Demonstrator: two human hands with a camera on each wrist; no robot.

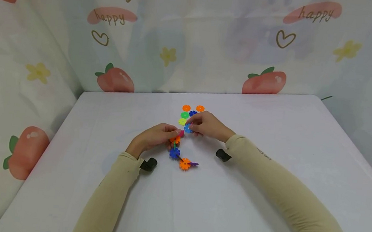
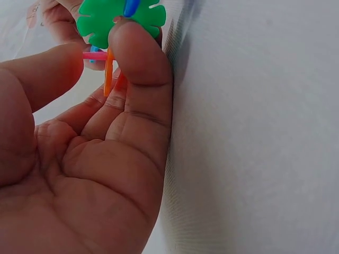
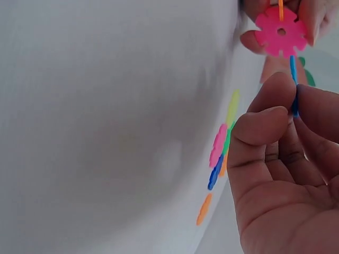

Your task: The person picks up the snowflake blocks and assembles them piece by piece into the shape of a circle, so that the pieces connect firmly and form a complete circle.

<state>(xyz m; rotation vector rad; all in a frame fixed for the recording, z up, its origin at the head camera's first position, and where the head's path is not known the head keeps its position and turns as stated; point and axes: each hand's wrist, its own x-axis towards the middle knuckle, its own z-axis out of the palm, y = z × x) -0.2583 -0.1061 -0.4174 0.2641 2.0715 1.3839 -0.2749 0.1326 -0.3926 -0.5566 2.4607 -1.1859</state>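
My left hand (image 1: 158, 136) grips one end of a chain of notched plastic discs, thumb and fingers at a pink disc (image 3: 281, 32) and an orange disc (image 1: 175, 140). From there the chain runs on through a green disc (image 2: 106, 21), a blue disc (image 1: 174, 153), a dark piece seen edge-on, another orange disc (image 1: 184, 164) and a purple disc (image 1: 193, 164). Between thumb and fingertips my right hand (image 1: 210, 125) pinches a light blue disc (image 1: 187, 128). Its edge meets the pink disc's rim in the right wrist view; whether the slots interlock I cannot tell.
Beyond the hands, loose discs lie on the white table (image 1: 264, 213): two orange (image 1: 186, 108), one green (image 1: 184, 114), one dark blue (image 1: 193, 113), one yellow-green (image 1: 182, 121) and one pink (image 3: 217, 145). A printed cloth (image 1: 213, 40) hangs behind the table.
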